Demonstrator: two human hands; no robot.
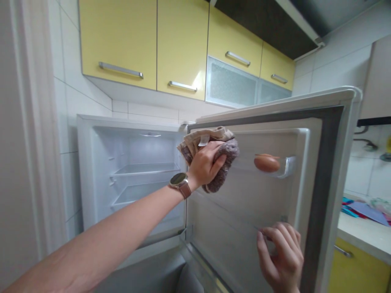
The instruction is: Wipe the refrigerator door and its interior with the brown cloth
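Note:
My left hand, with a watch on its wrist, is closed around a bunched brown-and-beige cloth. The cloth lies against the upper inner side of the open fridge door, near the hinge. My right hand is lower, in front of the same door panel, with its fingers curled and the thumb near the fingertips. What it grips, if anything, is too hard to see. Above that hand, a brown egg sits in a small clear holder on the door.
The fridge interior stands open at the left, with clear shelves. Below the door's inner panel is a clear door bin. Yellow cabinets hang above. At the right is a counter with coloured cloth-like items.

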